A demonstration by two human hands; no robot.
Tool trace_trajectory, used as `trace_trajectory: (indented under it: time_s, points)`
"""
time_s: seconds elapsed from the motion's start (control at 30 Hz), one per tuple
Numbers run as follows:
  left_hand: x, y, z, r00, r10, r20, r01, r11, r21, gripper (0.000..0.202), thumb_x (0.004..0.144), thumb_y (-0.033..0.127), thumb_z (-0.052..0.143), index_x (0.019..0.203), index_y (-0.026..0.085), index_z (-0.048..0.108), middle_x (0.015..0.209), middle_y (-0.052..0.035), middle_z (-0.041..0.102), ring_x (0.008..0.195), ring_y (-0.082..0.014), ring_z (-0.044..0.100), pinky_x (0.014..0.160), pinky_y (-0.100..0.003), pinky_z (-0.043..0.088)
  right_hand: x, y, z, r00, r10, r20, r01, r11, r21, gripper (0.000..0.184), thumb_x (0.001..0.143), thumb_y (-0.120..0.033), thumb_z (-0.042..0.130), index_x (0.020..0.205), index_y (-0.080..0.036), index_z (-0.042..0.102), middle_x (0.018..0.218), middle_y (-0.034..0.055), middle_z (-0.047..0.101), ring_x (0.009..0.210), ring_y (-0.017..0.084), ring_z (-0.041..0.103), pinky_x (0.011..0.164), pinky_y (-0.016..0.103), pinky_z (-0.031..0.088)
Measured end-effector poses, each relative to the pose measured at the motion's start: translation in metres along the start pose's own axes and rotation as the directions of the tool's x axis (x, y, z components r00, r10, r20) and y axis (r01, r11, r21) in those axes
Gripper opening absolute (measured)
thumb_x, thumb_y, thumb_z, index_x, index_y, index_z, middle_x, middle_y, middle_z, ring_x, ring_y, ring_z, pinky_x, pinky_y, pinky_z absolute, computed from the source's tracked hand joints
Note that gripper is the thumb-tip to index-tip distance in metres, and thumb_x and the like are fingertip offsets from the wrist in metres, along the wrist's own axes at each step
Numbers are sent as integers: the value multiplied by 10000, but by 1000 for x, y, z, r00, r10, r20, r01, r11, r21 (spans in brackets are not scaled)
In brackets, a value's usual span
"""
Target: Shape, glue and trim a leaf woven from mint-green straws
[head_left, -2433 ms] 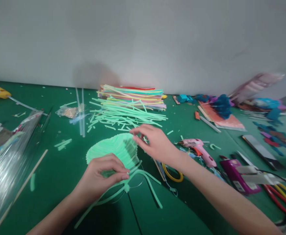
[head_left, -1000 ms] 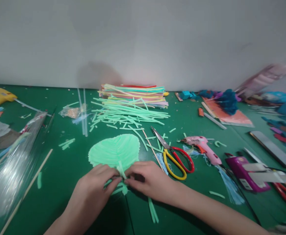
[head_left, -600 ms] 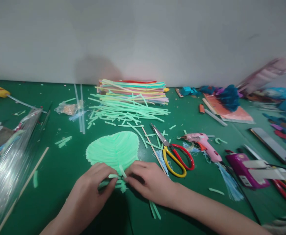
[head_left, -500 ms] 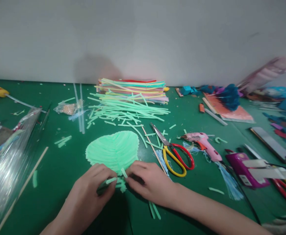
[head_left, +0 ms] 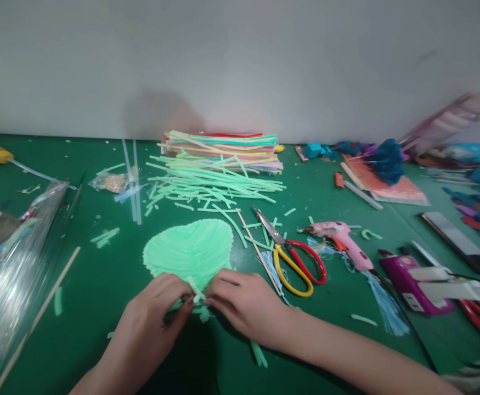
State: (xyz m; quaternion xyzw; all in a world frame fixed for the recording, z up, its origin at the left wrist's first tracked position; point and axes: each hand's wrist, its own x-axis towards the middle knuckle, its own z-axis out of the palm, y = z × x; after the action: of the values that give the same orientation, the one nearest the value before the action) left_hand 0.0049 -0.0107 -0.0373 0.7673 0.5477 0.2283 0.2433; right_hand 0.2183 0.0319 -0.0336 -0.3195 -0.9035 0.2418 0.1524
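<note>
A pale green, fuzzy leaf shape (head_left: 188, 247) built from rows of pipe cleaners lies flat on the green table, its narrow end towards me. At that end, my left hand (head_left: 153, 315) and my right hand (head_left: 250, 307) meet, thumbs and fingers pinched. Between their fingertips a short green pipe cleaner piece (head_left: 194, 286) crosses over another bit at the leaf's base. Both hands are closed on these pieces; their ends are partly hidden by my fingers. A small fuzzy green tuft (head_left: 204, 314) shows just below. Some green strips (head_left: 258, 354) stick out under my right wrist.
Red-and-yellow-handled scissors (head_left: 291, 255) lie right of the leaf, beside a thin stick (head_left: 260, 255) and a pink glue gun (head_left: 342, 241). Behind are loose green pipe cleaners (head_left: 219, 184) and a multicoloured bundle (head_left: 223, 145). A purple device (head_left: 412, 285) sits right; clear plastic sleeves (head_left: 26, 274) left.
My hands have drawn closer together at the leaf's base. The short green pieces, apart before, now cross each other. My right hand shifted slightly left.
</note>
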Motion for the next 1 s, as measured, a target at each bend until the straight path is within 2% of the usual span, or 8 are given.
trace_trajectory:
  time_s: [0.13, 0.27, 0.4, 0.5, 0.57, 0.67, 0.77, 1.0]
  points:
    - [-2, -1, 1, 999, -23, -44, 23, 1000, -6, 82, 919, 234, 543, 853, 242, 591, 831, 22, 655, 783, -158, 604, 691, -261, 462, -2, 4, 1, 998, -61, -34, 61, 998, 3, 191, 1003, -242, 480, 1023, -202, 666, 916, 11, 672, 765, 122, 643, 620, 225, 415]
    - [0, -2, 2, 998, -32, -46, 30, 999, -37, 83, 876, 184, 573, 854, 250, 618, 807, 37, 661, 768, -151, 613, 665, -250, 460, -3, 9, 4, 980, -180, -89, 171, 980, -103, 217, 992, -200, 472, 1036, -221, 683, 907, 1, 692, 686, 116, 633, 576, 237, 399]
    - [2, -1, 0, 1000, -12, -5, 11, 996, -92, 109, 919, 213, 551, 873, 254, 640, 811, 36, 673, 785, -137, 623, 685, -239, 465, 3, 10, 4, 990, -121, -75, 120, 993, -18, 187, 984, -305, 547, 959, -207, 704, 865, -2, 682, 702, 112, 645, 597, 217, 428]
    - [3, 1, -2, 1000, 8, 10, -7, 992, -129, 99, 925, 228, 560, 877, 256, 642, 823, 33, 675, 805, -134, 623, 712, -240, 467, 9, 10, 1, 998, -34, -56, 40, 992, 118, 129, 950, -267, 606, 933, -177, 697, 861, 12, 686, 793, 126, 669, 692, 196, 476]
    - [2, 2, -3, 1000, 7, 13, -5, 990, -142, 82, 921, 246, 576, 904, 260, 654, 828, 29, 676, 810, -138, 623, 718, -246, 469, 10, 9, -2, 997, 6, -71, 5, 987, 158, 132, 925, -228, 629, 1027, -158, 673, 952, 43, 697, 871, 150, 676, 756, 210, 500]
    - [2, 0, -2, 1000, -7, -7, 6, 986, -165, 151, 925, 283, 582, 800, 237, 653, 733, 26, 641, 715, -133, 601, 652, -247, 455, 11, 7, -3, 994, -63, -85, 79, 978, 193, 217, 951, -224, 582, 1153, -159, 630, 1068, 71, 696, 940, 158, 676, 798, 220, 515]
    - [3, -2, -1, 999, -23, -29, 18, 984, -176, 215, 927, 277, 578, 724, 224, 624, 688, 31, 620, 667, -124, 591, 616, -241, 443, 10, 5, -2, 981, -152, -124, 175, 961, 212, 180, 984, -260, 540, 1075, -168, 665, 968, 49, 719, 858, 135, 682, 760, 200, 517]
    - [-2, -8, -9, 997, -74, 7, 74, 981, -180, 112, 915, 318, 614, 825, 254, 629, 804, 35, 664, 763, -136, 620, 676, -249, 465, 4, 10, -6, 980, -153, -129, 182, 951, 249, 162, 957, -172, 518, 1027, -138, 660, 962, 77, 735, 890, 157, 686, 829, 237, 527]
